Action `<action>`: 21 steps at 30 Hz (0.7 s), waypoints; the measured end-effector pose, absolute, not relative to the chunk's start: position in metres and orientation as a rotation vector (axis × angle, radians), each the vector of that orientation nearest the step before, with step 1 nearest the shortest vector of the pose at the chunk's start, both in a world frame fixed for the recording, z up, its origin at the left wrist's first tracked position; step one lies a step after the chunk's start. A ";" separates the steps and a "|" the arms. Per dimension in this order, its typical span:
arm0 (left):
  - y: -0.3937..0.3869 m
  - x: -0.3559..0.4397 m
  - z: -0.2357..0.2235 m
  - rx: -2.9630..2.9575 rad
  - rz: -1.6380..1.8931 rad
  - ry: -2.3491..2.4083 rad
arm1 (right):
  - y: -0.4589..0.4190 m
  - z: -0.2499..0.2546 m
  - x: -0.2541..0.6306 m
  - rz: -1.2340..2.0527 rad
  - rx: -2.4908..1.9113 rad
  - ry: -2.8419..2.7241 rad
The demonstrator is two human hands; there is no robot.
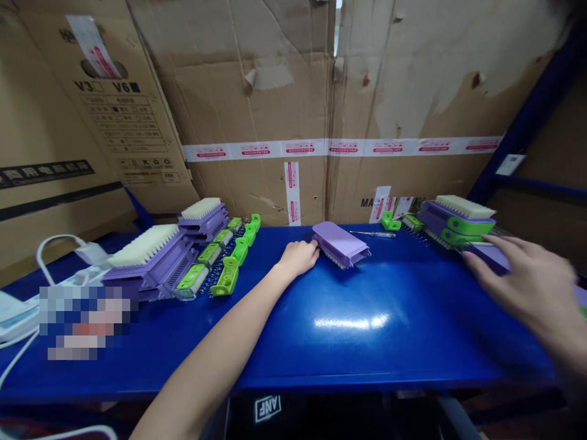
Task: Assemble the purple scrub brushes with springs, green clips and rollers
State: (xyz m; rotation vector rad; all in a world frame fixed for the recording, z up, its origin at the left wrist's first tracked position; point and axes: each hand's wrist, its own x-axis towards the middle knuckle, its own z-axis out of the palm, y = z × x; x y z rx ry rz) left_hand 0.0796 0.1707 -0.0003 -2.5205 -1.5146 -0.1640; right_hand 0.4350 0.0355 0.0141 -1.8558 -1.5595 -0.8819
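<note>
A purple brush body (342,243), bristles facing down, lies near the middle of the blue table. At its left end is my left hand (299,258), with fingers curled against its edge. Farther right, my right hand (527,275) is slightly blurred; its thumb and fingers are around a purple brush (490,255) beside the right-hand stack. The hand hides much of that brush. The stack has purple brushes with green ends (468,229) and pale bristles on top. A thin screwdriver (383,234) lies behind the middle brush body.
On the left are stacked purple brush bodies (147,263), a row of green-topped wire-bristle pieces (192,278) and green end caps (228,278). Another green cap (389,221) lies at the back. White cables (43,253) and a power strip sit far left. Cardboard (257,110) walls the back.
</note>
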 end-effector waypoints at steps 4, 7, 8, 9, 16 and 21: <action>0.170 0.079 -0.001 -2.528 -0.172 -1.516 | 0.067 0.030 0.349 -0.464 -1.565 -1.983; 0.170 0.079 -0.001 -2.534 -0.179 -1.524 | 0.093 0.028 0.304 -0.294 -1.504 -2.184; 0.170 0.079 -0.001 -2.535 -0.182 -1.525 | 0.103 0.026 0.294 -0.232 -1.485 -2.233; 0.170 0.079 -0.001 -2.534 -0.185 -1.524 | 0.112 0.025 0.286 -0.167 -1.474 -2.263; 0.170 0.081 -0.001 -2.515 -0.185 -1.521 | 0.174 0.022 0.267 -0.117 -1.561 -2.276; 0.169 0.081 -0.001 -2.488 -0.178 -1.513 | 0.196 0.004 0.260 -0.127 -1.561 -2.161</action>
